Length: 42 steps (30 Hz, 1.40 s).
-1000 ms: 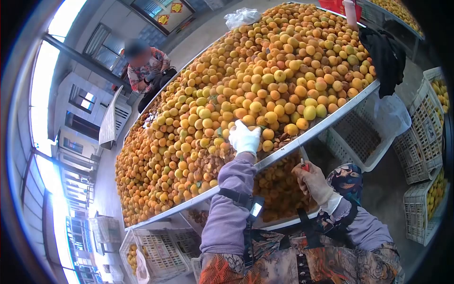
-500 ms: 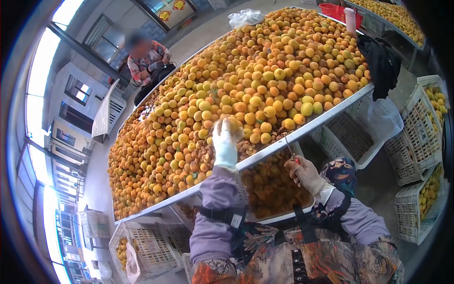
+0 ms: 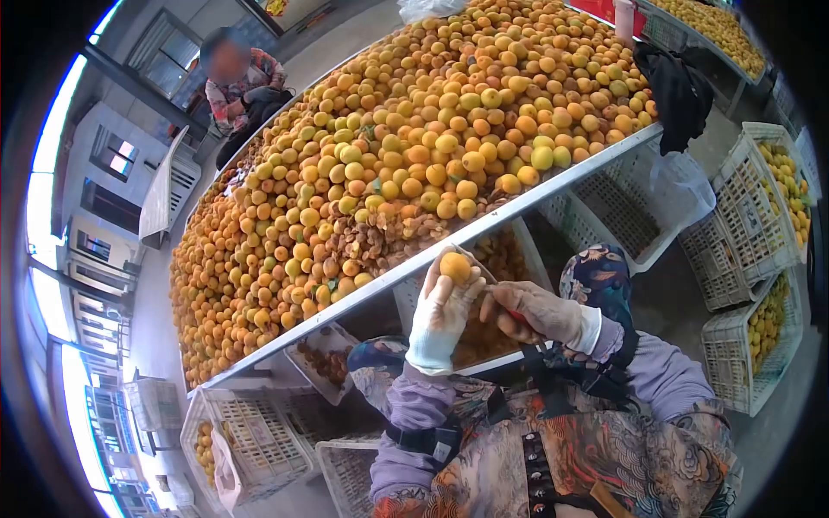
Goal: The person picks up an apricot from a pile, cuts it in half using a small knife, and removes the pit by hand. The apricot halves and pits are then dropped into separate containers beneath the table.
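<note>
My gloved left hand [image 3: 436, 318] holds an orange-yellow apricot [image 3: 455, 267] up in its fingertips, just off the table's front edge. My gloved right hand [image 3: 546, 314] is closed around a small knife [image 3: 516, 316] with a red handle. Its thin blade points toward the apricot, with the tip close at the fruit's side. Below both hands stands a crate of apricot pieces [image 3: 501, 256], partly covered by my hands. Beyond the metal edge, a large heap of apricots [image 3: 406, 155] covers the table, with brownish scraps [image 3: 363, 242] near the front.
The table's metal rim [image 3: 518, 205] runs diagonally in front of me. Crates of apricots [image 3: 751, 216] are stacked at the right, another crate [image 3: 250, 440] stands lower left. A black garment [image 3: 678, 95] hangs over the right corner. Across the heap sits another person [image 3: 242, 91].
My left hand has come back from the heap with an apricot. My right hand has moved left with the knife to meet it. The view has shifted slightly.
</note>
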Available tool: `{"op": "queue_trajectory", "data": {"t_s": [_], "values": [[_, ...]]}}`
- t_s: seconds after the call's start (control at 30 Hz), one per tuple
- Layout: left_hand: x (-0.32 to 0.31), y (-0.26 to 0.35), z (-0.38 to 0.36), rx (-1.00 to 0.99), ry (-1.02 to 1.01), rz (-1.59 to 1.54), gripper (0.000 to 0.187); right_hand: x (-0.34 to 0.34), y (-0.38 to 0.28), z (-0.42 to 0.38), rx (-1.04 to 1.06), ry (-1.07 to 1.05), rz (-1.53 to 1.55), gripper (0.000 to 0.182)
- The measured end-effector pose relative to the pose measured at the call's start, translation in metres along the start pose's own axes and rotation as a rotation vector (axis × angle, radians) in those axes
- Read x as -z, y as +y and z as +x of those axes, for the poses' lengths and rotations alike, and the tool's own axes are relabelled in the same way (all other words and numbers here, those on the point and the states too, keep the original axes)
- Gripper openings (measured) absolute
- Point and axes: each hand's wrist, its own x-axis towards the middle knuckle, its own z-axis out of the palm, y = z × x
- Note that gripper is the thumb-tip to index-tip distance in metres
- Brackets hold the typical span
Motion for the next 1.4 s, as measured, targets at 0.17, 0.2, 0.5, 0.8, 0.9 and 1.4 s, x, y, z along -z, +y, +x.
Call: {"op": "queue_trajectory", "data": {"t_s": [0.17, 0.2, 0.5, 0.8, 0.9, 1.4], "values": [[0.004, -0.004, -0.007, 0.001, -0.004, 0.027, 0.049, -0.006, 0.008, -0.001, -0.021, -0.027, -0.018, 0.042], [0.005, -0.004, -0.008, -0.002, -0.004, 0.025, 0.049, -0.006, 0.01, 0.0, -0.013, -0.017, -0.039, 0.042], [0.009, -0.007, -0.009, 0.002, 0.011, 0.026, 0.05, -0.008, 0.015, 0.003, -0.027, -0.01, -0.062, 0.041], [0.003, -0.014, -0.013, -0.042, 0.049, 0.183, 0.049, -0.011, 0.022, 0.002, -0.045, 0.078, -0.069, 0.043], [-0.004, -0.023, -0.015, -0.001, 0.116, 0.196, 0.046, -0.014, 0.043, 0.004, 0.017, 0.104, 0.035, 0.045], [-0.005, -0.008, -0.004, -0.076, -0.03, 0.347, 0.048, -0.012, 0.011, -0.005, -0.134, 0.021, 0.021, 0.043]]}}
